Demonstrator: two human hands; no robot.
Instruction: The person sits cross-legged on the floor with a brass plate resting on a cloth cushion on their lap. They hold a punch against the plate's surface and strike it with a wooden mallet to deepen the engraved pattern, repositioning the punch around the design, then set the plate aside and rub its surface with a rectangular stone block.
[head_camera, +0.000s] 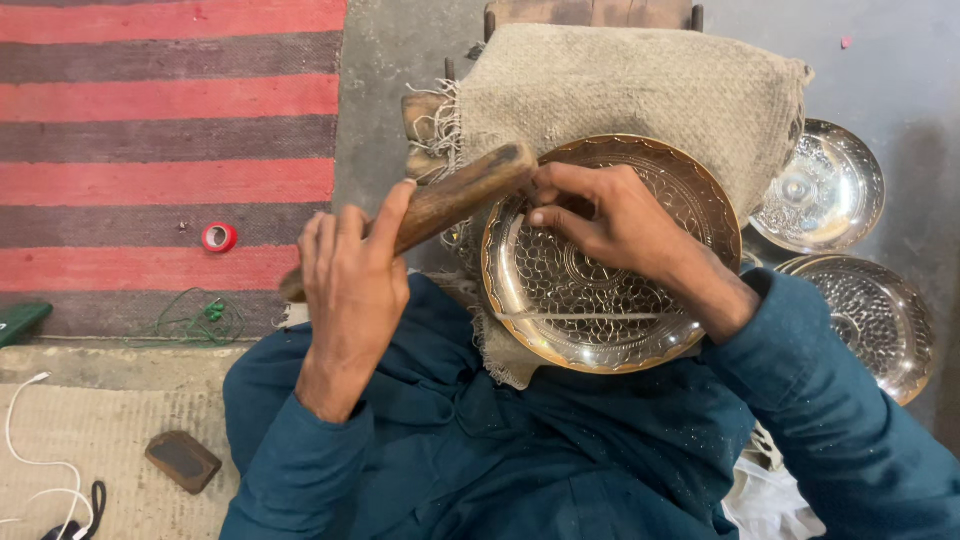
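Observation:
A round engraved metal plate (600, 325) with a brassy rim leans on a burlap-covered support (640, 90) in front of me. My left hand (350, 290) is closed around a wooden mallet (470, 190), whose head is raised near the plate's upper left rim. Fingers pinched, my right hand (610, 220) rests on the plate's upper part. It seems to hold a small tool against the metal, but the tool is mostly hidden. Both sleeves are dark teal.
Two more shiny engraved plates (820, 185) (880, 310) lie on the grey floor at the right. A red and grey striped rug (150, 100) with a red tape roll (219, 237) and green wire (195, 320) lies left. A dark flat block (182, 461) and white cable (30, 460) sit lower left.

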